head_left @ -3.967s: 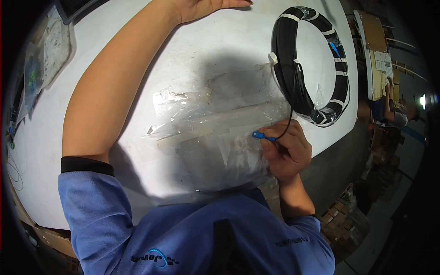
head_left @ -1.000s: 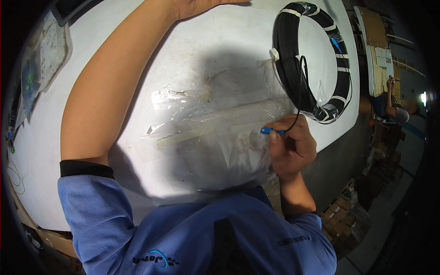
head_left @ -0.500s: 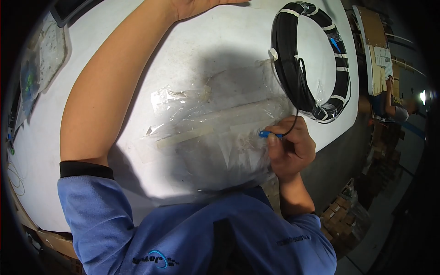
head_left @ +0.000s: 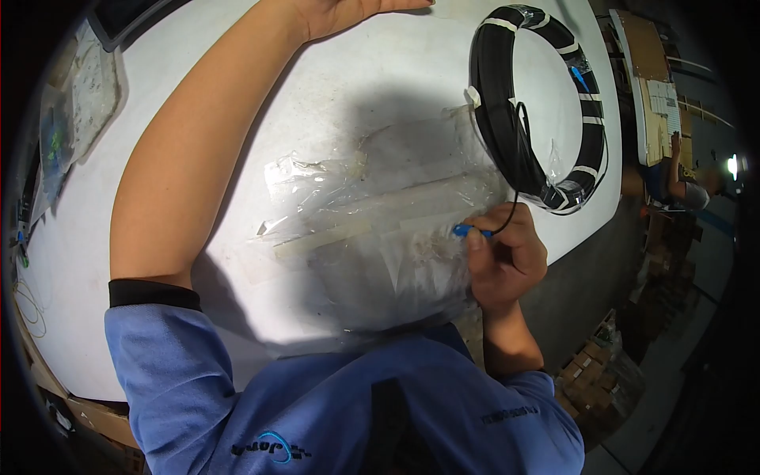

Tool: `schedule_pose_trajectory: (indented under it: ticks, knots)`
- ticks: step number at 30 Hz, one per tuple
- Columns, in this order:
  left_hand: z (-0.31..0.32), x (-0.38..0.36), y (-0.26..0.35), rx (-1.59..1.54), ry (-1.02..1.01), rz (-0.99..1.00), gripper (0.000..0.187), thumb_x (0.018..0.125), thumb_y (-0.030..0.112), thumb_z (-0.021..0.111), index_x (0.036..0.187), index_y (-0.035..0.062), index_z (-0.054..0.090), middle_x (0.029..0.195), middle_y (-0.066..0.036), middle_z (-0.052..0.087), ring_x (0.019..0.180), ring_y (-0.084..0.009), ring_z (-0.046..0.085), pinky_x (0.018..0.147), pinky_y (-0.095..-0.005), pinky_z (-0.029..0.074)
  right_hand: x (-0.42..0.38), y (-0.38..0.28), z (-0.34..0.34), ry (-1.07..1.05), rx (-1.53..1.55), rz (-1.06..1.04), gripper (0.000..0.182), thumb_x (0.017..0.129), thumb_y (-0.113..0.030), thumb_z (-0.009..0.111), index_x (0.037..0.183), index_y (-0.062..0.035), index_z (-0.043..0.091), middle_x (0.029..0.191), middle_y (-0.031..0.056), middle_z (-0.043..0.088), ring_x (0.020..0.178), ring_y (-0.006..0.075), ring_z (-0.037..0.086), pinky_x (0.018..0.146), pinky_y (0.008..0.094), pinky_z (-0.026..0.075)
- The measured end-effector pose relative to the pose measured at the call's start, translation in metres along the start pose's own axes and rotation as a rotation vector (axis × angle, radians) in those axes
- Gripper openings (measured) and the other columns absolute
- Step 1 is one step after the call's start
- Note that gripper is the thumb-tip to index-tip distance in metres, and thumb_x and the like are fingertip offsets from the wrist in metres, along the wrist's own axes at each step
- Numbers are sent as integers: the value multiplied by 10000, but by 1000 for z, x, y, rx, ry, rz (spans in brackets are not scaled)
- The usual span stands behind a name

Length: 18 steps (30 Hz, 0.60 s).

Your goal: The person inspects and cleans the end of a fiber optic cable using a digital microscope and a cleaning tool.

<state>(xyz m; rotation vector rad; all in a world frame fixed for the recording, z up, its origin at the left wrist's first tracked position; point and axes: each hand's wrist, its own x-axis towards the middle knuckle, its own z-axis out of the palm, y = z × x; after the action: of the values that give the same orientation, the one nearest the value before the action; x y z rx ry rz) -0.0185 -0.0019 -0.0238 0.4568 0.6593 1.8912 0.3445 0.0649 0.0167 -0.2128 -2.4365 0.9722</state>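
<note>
"One blue plug [head_left: 465,230]! What's new?"

"The right hand [head_left: 511,257] slid a bit right, still pinching it over the clear bag [head_left: 356,269]. So it's not let go."

"And farther off?"

"The black coil [head_left: 492,87], then the left hand [head_left: 346,14]. I can't tell if that's gripping."

A cable coil [head_left: 495,87] lies far right on the table [head_left: 317,103], a plastic bag [head_left: 356,265] nearer, left of it; the right hand [head_left: 507,257] holds a connector [head_left: 461,230] at the bag's right side.

I find the table [head_left: 317,99] bright under soft shadows, plastic film [head_left: 380,226] glaring, background dim, distant light [head_left: 734,166] flaring, edges bowed, black.
</note>
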Motion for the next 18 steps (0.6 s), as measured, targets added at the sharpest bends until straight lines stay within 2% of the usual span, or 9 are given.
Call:
schedule_pose_trajectory:
  ticks: [1,3,6,10,16,18]
  knots:
    - [0,0,0,1,0,1,789,1034,710,419,1081,-38,670,920,-160,743,895,-295,760,867,-422,629,-1,2,1,0,0,-1,108,899,-32,733,946,36,663,901,145,710,837,217,630,783,332,509]
    - [0,-1,-1,-4,-12,19,791,1035,709,419,1082,-41,665,922,-164,741,893,-296,758,869,-422,628,-4,9,4,126,87,42,125,818,1,790,885,-3,684,844,95,726,781,215,640,708,309,505]
    - [1,-1,0,9,14,9,791,1034,710,418,1084,-42,660,926,-163,739,893,-296,756,871,-423,627,-5,7,8,184,71,112,124,827,-17,793,872,-8,677,831,94,716,774,217,641,708,310,506]
    - [1,-1,0,6,-2,16,784,1035,708,420,1086,-38,656,924,-160,736,896,-295,754,873,-426,625,-2,6,3,60,23,-13,121,834,-18,789,869,-7,674,842,102,723,764,222,643,712,314,507]
    - [1,-1,0,15,25,17,786,1034,711,419,1085,-37,657,924,-161,736,897,-297,755,875,-428,623,-6,8,8,229,126,159,125,828,2,785,869,-10,667,852,109,731,756,222,647,729,317,516]
    - [1,-1,0,3,19,8,788,1032,713,420,1090,-37,657,923,-165,740,899,-300,757,871,-425,625,-1,6,4,95,25,51,138,834,5,786,868,-12,653,843,112,731,760,220,648,740,314,516]
